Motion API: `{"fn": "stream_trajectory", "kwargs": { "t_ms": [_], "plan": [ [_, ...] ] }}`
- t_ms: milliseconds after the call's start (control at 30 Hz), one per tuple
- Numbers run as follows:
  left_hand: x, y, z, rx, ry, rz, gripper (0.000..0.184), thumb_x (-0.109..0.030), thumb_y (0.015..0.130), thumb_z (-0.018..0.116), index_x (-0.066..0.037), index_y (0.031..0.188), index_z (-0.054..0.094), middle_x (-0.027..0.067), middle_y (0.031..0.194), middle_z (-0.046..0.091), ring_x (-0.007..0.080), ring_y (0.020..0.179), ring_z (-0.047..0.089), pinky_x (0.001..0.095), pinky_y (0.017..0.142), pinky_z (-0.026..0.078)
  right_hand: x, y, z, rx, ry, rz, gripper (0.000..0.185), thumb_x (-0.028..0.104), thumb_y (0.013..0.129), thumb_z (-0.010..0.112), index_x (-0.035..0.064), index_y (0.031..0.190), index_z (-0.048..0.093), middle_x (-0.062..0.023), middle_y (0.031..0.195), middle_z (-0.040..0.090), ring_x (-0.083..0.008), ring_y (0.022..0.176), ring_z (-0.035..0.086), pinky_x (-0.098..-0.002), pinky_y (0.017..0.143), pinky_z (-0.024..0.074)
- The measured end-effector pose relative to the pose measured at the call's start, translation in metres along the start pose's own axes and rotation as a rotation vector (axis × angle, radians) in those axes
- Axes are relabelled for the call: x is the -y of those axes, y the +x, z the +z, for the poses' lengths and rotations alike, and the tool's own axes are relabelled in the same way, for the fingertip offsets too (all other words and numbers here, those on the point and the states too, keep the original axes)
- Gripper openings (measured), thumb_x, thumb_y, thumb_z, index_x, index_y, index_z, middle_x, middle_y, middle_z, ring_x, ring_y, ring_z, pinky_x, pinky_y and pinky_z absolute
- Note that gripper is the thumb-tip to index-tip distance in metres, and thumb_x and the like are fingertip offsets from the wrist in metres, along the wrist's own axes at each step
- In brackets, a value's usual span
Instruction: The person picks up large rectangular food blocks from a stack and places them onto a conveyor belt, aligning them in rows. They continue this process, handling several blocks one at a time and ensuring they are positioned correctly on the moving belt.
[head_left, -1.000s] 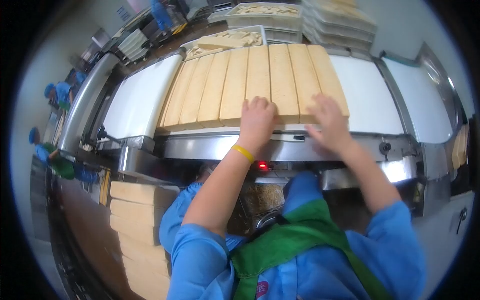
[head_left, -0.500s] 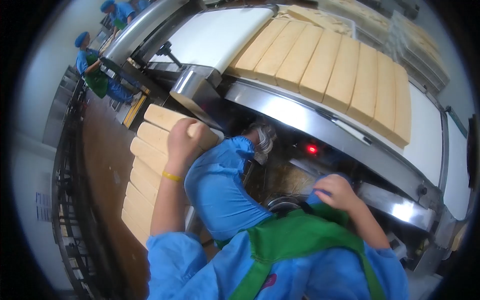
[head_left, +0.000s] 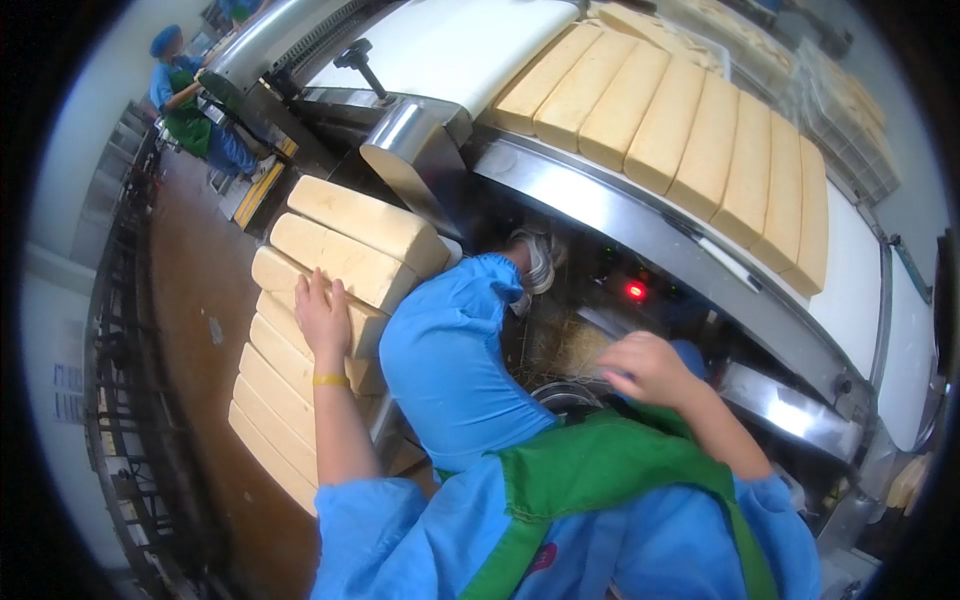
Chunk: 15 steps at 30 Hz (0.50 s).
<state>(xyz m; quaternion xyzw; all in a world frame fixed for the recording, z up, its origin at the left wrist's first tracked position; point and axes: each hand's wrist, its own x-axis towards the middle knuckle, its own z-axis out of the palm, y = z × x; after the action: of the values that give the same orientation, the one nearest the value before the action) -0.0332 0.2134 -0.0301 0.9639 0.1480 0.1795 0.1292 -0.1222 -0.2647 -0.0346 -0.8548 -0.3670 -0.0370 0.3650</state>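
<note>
On the lower left, my left hand (head_left: 323, 318), with a yellow wristband, rests on top of a pale loaf (head_left: 270, 268) in a row of several long loaves. Its fingers lie fairly flat along the loaf. Two loaves (head_left: 345, 258) lie beyond it, nearer the machine. My right hand (head_left: 648, 368) hangs above my lap with the fingers curled, and whether anything is inside them is hidden. Another row of loaves (head_left: 690, 130) stands side by side on the white belt (head_left: 440, 50) of the machine.
A metal rail (head_left: 590, 195) runs along the belt's near edge, with a black knob (head_left: 358, 58) at its left. A red light (head_left: 635, 291) glows below. Crates (head_left: 845, 130) stand behind. A person in blue and green (head_left: 195, 110) stands at the upper left.
Both hands have left the belt's loaves. My left hand has moved to the lower left row, lately shifting nearer along it; my right hand has come down over my lap. The view has turned left.
</note>
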Motion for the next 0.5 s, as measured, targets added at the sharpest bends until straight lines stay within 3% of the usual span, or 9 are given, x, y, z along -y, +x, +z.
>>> {"fn": "stream_trajectory", "kwargs": {
  "t_ms": [100,133,233,267,367,500],
  "plan": [
    [0.028,-0.011,0.008,-0.159,-0.204,0.003,0.059,-0.037,0.09,0.054,-0.002,0.136,0.043,0.024,0.145,0.034,0.038,0.135,0.03,0.0451,0.111,0.023,0.001,-0.001,0.005,0.018,-0.007,0.018,0.018,0.017,0.077,0.069,0.0078,0.093,0.067,-0.0081,0.088,0.067,-0.0271,0.081,0.063,-0.038,0.073,0.0482],
    [0.032,-0.017,0.009,-0.208,-0.196,-0.031,0.062,-0.029,0.089,0.058,0.002,0.139,0.035,0.0246,0.144,0.034,0.0352,0.133,0.034,0.0431,0.11,0.026,0.001,-0.002,0.007,0.029,-0.011,0.02,0.018,0.018,0.078,0.069,0.0079,0.093,0.067,-0.0081,0.088,0.067,-0.027,0.081,0.063,-0.0381,0.073,0.0482],
    [0.035,-0.032,0.016,-0.295,-0.781,-0.42,0.063,-0.023,0.089,0.06,0.003,0.138,0.031,0.0233,0.138,0.038,0.0304,0.125,0.042,0.0397,0.105,0.034,0.002,-0.005,0.011,0.075,-0.015,0.02,0.019,0.019,0.079,0.069,0.0082,0.094,0.067,-0.0081,0.088,0.067,-0.027,0.081,0.063,-0.0383,0.073,0.0481],
    [0.033,-0.034,0.012,-0.304,-1.013,-0.534,0.062,-0.017,0.086,0.064,0.001,0.135,0.03,0.0205,0.128,0.044,0.0255,0.115,0.047,0.0361,0.098,0.041,0.003,-0.004,0.01,0.093,-0.016,0.014,0.019,0.019,0.079,0.068,0.0083,0.095,0.067,-0.0082,0.089,0.067,-0.0271,0.082,0.063,-0.0385,0.073,0.0482],
    [0.044,-0.04,0.002,-0.335,-1.138,-0.562,0.056,-0.02,0.087,0.06,0.001,0.132,0.033,0.0185,0.122,0.048,0.0253,0.111,0.05,0.0365,0.095,0.043,0.007,0.0,0.012,0.095,0.01,-0.011,0.023,0.02,0.081,0.067,0.0089,0.101,0.066,-0.0087,0.09,0.067,-0.0277,0.083,0.063,-0.0391,0.075,0.0487],
    [0.044,-0.05,-0.026,0.033,-1.678,-0.371,0.058,-0.033,0.088,0.046,-0.004,0.136,0.032,0.0156,0.124,0.049,0.029,0.113,0.05,0.0419,0.091,0.047,0.008,0.01,0.017,0.118,0.079,-0.018,0.028,0.02,0.083,0.067,0.0083,0.108,0.065,-0.0094,0.1,0.066,-0.0285,0.093,0.061,-0.0401,0.082,0.048]
  ]
}}
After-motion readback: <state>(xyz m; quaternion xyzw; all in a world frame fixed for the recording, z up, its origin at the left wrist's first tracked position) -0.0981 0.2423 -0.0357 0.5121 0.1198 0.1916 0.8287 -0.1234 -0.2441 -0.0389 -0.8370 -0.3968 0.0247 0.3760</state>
